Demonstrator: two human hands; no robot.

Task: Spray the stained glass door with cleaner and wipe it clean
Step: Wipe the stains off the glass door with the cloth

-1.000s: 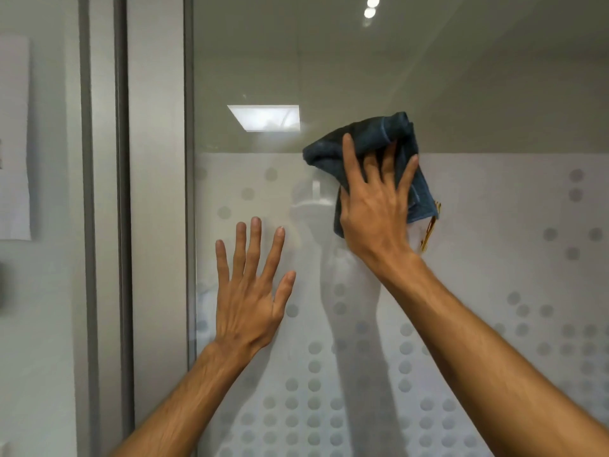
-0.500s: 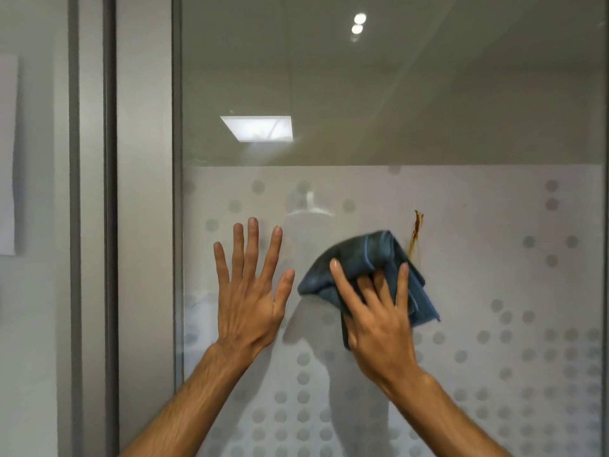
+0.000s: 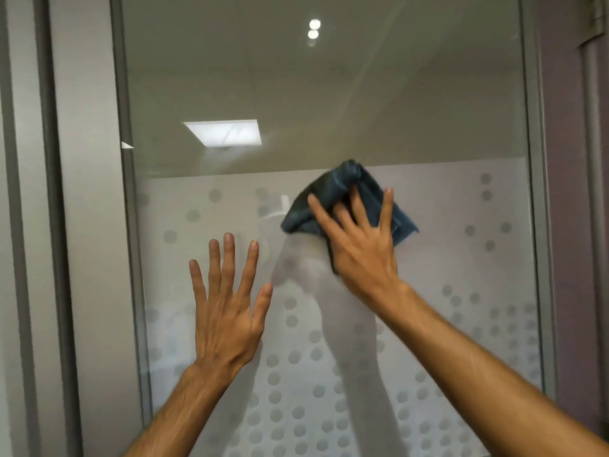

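Note:
The glass door (image 3: 445, 133) fills the view, clear in its upper part and frosted with grey dots lower down. My right hand (image 3: 359, 245) presses a dark blue cloth (image 3: 369, 199) flat against the glass, right at the top edge of the frosted band. The cloth bunches above my fingers and sticks out to the right. My left hand (image 3: 227, 308) lies flat on the frosted glass with its fingers spread, lower and to the left, holding nothing. The brown stain is hidden under the cloth or gone; I cannot tell which. No spray bottle is in view.
A grey metal frame (image 3: 127, 225) edges the pane on the left, with a wall panel (image 3: 89, 225) beyond it. Another frame post (image 3: 540, 225) runs down the right side. Ceiling lights (image 3: 224, 131) reflect in the clear glass.
My right hand swept the cloth down and then back up to the right, over the spot where a brown streak showed half a second ago. The left hand stayed planted on the glass.

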